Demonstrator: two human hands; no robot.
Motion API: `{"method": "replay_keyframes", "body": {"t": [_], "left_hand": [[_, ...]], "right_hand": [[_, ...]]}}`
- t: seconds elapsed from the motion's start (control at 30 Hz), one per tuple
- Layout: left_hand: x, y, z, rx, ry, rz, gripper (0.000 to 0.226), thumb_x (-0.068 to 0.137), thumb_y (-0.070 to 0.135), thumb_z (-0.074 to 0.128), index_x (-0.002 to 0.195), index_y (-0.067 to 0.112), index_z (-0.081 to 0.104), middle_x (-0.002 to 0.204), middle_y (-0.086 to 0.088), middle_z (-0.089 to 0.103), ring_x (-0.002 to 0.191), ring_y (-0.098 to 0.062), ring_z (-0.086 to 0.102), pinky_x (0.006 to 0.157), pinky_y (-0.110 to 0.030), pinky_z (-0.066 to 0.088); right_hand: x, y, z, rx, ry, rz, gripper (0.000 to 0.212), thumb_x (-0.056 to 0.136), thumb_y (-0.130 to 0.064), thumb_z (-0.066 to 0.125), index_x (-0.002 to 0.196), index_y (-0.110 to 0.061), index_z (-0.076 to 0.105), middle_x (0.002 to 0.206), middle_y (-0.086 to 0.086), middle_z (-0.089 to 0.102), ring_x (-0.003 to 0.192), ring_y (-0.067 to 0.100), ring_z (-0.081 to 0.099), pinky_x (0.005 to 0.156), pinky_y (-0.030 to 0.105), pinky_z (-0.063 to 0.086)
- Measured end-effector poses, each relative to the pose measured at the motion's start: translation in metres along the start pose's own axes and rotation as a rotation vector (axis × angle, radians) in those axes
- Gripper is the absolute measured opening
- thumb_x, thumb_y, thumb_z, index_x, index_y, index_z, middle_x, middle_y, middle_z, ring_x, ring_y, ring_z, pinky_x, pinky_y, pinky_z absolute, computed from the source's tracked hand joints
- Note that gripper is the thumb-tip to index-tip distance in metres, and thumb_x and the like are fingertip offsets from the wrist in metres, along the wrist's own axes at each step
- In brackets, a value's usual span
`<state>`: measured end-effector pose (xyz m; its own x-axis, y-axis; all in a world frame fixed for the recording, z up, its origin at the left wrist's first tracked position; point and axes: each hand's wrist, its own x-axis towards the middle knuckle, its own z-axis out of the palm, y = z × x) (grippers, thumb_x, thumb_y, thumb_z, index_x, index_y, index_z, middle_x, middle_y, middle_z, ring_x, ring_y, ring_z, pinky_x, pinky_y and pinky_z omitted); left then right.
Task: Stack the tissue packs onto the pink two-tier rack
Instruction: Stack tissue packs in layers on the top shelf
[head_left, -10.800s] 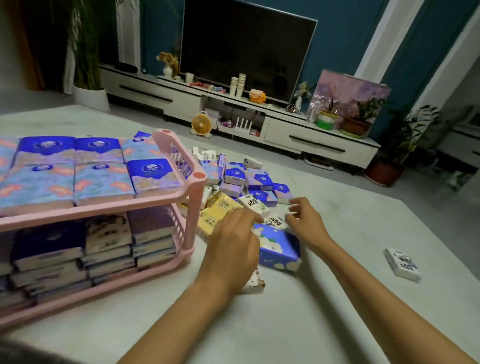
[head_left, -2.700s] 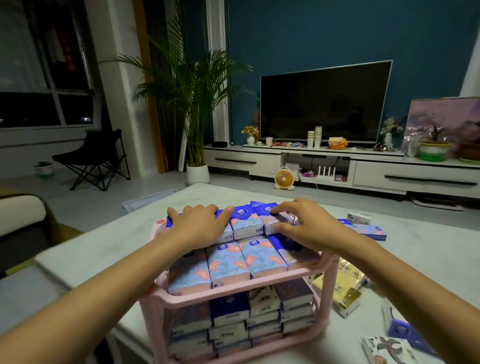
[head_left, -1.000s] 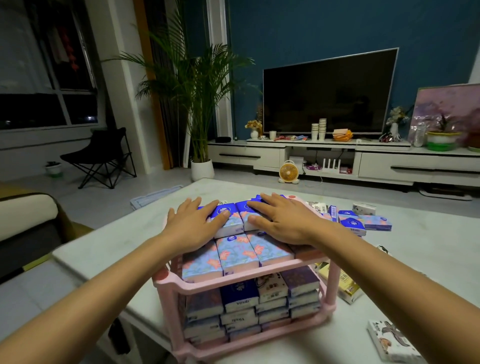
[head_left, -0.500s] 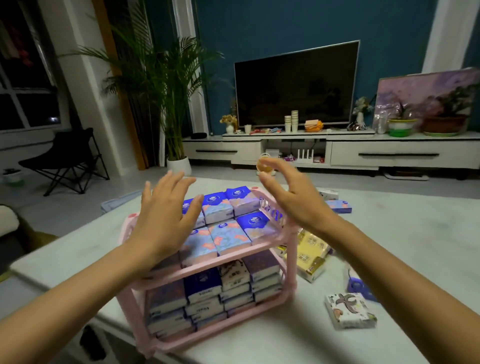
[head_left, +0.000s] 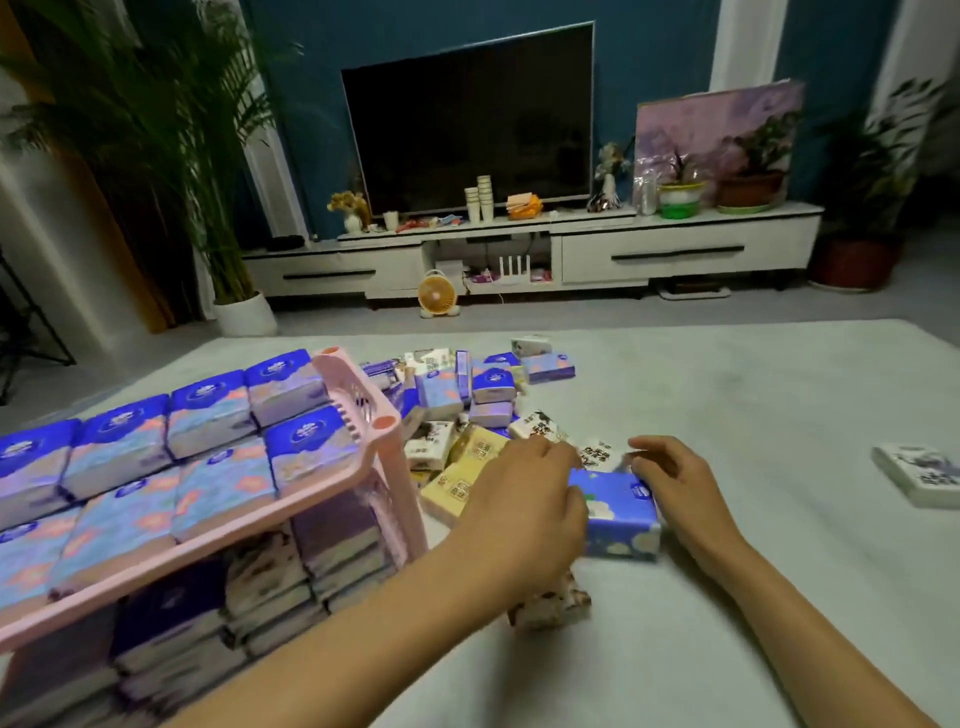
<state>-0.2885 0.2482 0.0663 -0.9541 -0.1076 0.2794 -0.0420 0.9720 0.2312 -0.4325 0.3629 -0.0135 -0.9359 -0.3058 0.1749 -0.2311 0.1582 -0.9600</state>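
The pink two-tier rack (head_left: 358, 400) stands at the left of the bench (head_left: 753, 415). Its top tier is filled with blue-and-pink tissue packs (head_left: 218, 410), and its lower tier holds stacked packs (head_left: 337, 545). Just right of it, the left hand (head_left: 524, 514) and right hand (head_left: 675, 493) curl their fingers around the ends of a blue cloud-printed pack (head_left: 618, 514). A loose pile of packs (head_left: 467, 400) lies farther back.

We read the pink rack (head_left: 358, 457) as smooth moulded plastic, slight sheen. Wrap on the blue pack (head_left: 618, 514): glossy printed film; yellow packs (head_left: 457, 488) same. Table top (head_left: 727, 415) looks matt, pale, faintly mottled. TV screen (head_left: 467, 119) glossy black.
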Motion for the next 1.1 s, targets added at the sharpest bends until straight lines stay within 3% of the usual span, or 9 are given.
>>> {"method": "replay_keyframes", "body": {"t": [0.1,0.27,0.4,0.47,0.63,0.83,0.97,1.1], "left_hand": [[0.031,-0.015,0.019,-0.035,0.023,-0.144,0.039,0.093,0.015,0.041,0.132,0.015,0.045,0.133,-0.005,0.048,0.123,-0.021,0.04,0.097,-0.03,0.031],[0.092,-0.033,0.034,-0.076,0.13,-0.401,0.034,0.086,0.006,0.043,0.119,0.002,0.05,0.12,-0.02,0.051,0.112,-0.035,0.045,0.085,-0.042,0.039],[0.139,-0.051,0.048,-0.018,0.025,-0.647,0.057,0.094,0.03,0.044,0.142,0.009,0.023,0.144,-0.021,0.028,0.131,-0.037,0.027,0.104,-0.045,0.027],[0.155,-0.062,0.055,0.07,0.016,-0.708,0.067,0.092,0.044,0.047,0.141,0.006,0.023,0.144,-0.021,0.028,0.131,-0.036,0.027,0.104,-0.043,0.025],[0.176,-0.075,0.058,0.281,-0.073,-0.796,0.065,0.086,0.044,0.055,0.132,0.004,0.034,0.132,-0.019,0.039,0.119,-0.032,0.04,0.096,-0.039,0.031],[0.18,-0.071,0.058,0.218,-0.225,-0.896,0.085,0.091,0.03,0.052,0.146,0.007,-0.008,0.137,-0.023,0.04,0.123,-0.039,0.038,0.1,-0.041,0.032],[0.176,-0.071,0.061,0.175,-0.157,-0.859,0.078,0.092,0.029,0.05,0.145,0.005,-0.001,0.136,-0.021,0.042,0.123,-0.037,0.041,0.096,-0.041,0.033],[0.171,-0.061,0.054,0.137,0.049,-0.755,0.065,0.094,0.033,0.047,0.14,0.003,0.013,0.134,-0.024,0.041,0.122,-0.039,0.04,0.097,-0.046,0.033]], "right_hand": [[0.012,0.003,0.0,0.103,-0.007,0.03,0.016,0.089,-0.004,0.052,0.096,-0.016,0.06,0.098,0.011,0.065,0.091,0.023,0.059,0.088,0.036,0.045],[0.016,0.012,0.006,0.078,-0.035,-0.005,0.014,0.091,-0.008,0.053,0.096,-0.017,0.062,0.095,-0.002,0.065,0.088,0.013,0.058,0.08,0.023,0.043],[0.018,0.015,0.007,0.084,-0.012,-0.024,0.013,0.091,-0.009,0.052,0.095,-0.018,0.061,0.089,-0.01,0.063,0.084,0.009,0.057,0.075,0.02,0.043],[0.019,0.016,0.007,0.111,-0.009,-0.018,0.013,0.091,-0.01,0.052,0.096,-0.019,0.061,0.091,-0.011,0.062,0.086,0.01,0.058,0.076,0.022,0.043],[0.02,0.016,0.007,0.141,-0.009,-0.004,0.013,0.091,-0.012,0.052,0.096,-0.019,0.061,0.09,-0.012,0.062,0.086,0.009,0.058,0.076,0.023,0.044],[0.021,0.016,0.007,0.134,-0.016,-0.006,0.013,0.091,-0.013,0.051,0.097,-0.02,0.06,0.086,-0.014,0.06,0.08,0.003,0.056,0.071,0.018,0.043],[0.021,0.016,0.006,0.131,-0.014,0.008,0.013,0.091,-0.013,0.051,0.097,-0.019,0.06,0.087,-0.014,0.06,0.083,0.007,0.057,0.071,0.02,0.043],[0.019,0.013,0.005,0.13,-0.013,0.006,0.013,0.091,-0.013,0.051,0.097,-0.02,0.059,0.086,-0.01,0.061,0.081,0.008,0.056,0.071,0.021,0.043]]}}
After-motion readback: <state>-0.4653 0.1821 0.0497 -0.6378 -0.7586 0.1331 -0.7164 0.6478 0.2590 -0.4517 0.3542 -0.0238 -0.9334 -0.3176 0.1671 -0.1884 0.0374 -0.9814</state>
